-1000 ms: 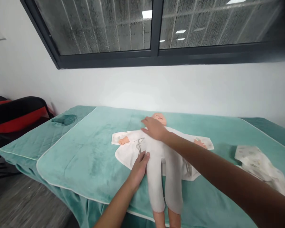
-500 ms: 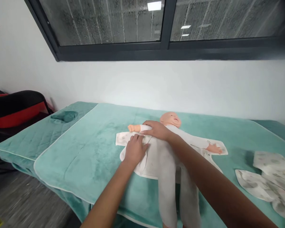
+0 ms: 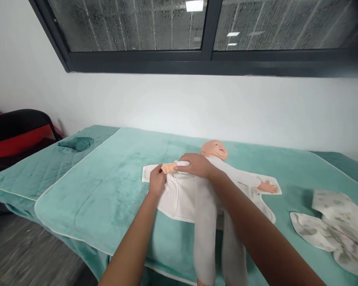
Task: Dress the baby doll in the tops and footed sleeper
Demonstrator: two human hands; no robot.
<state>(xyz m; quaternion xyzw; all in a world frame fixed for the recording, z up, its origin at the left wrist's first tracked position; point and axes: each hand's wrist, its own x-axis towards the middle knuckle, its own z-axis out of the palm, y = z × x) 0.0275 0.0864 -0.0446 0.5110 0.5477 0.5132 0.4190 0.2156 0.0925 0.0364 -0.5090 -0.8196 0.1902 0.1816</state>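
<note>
A baby doll (image 3: 214, 150) in a white bodysuit lies on its back on an open white garment (image 3: 176, 200) spread over a teal blanket (image 3: 107, 186). My left hand (image 3: 157, 180) is closed, pinching the garment's sleeve beside the doll's small left-side hand (image 3: 167, 168). My right hand (image 3: 196, 164) is wrapped round the doll's upper arm, lifting it a little off the garment. The doll's other arm (image 3: 256, 183) lies stretched out to the right on the garment's other sleeve.
A patterned white cloth (image 3: 331, 226) lies crumpled on the blanket at the right. A teal pillow dent (image 3: 76, 143) sits at the bed's left end. A black and red chair (image 3: 14, 135) stands left of the bed. A white wall and dark window are behind.
My left hand slid from the doll's hip up to the sleeve and closed on it. My right hand shifted from the chest to grip the doll's arm and raised it.
</note>
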